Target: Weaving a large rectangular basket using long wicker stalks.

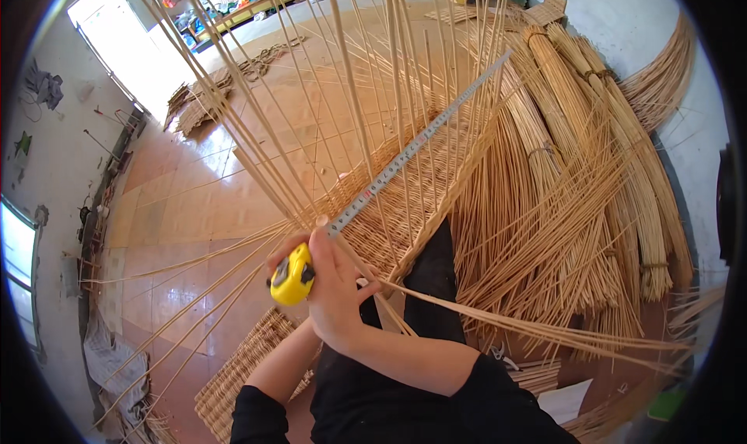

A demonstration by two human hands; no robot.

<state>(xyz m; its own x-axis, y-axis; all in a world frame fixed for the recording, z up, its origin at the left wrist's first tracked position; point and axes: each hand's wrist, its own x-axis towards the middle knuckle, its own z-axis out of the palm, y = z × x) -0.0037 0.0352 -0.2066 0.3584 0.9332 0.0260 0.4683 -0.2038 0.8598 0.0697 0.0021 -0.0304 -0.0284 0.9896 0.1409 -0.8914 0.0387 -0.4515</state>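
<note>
A tiled floor (171,257) spreads across a pale-walled room, with a bright doorway (117,47) at the far left; on the right, tied bundles of rods (548,70) lie beside a heap of loose rods (545,242), and a woven panel (241,366) lies flat at the lower left.

The oblong wicker basket (389,226) is just in front of the person, its near end by a dark-clothed leg (430,284); tall rods (346,78) stand up from its edges, while others splay outward from the near end.

The right hand (331,292) is closed round a yellow tape-measure case (291,279); the left hand (369,285) is mostly hidden beneath it, with a few fingers showing near the basket's near corner, so I cannot tell what it grips; the two hands are close together, their forearms overlapping. The metal blade (420,141) runs lengthwise over the weave, among the upright rods, its tip by the far ones; whether that tip touches the far wall is too small to tell.

To measure well, I would seat the tip firmly against the chosen far point; keep the blade straight, free of any rod that might bow it; steady the near edge with the left hand; read from directly above, at the edge itself, since a slanting blade would probably overstate the length.
</note>
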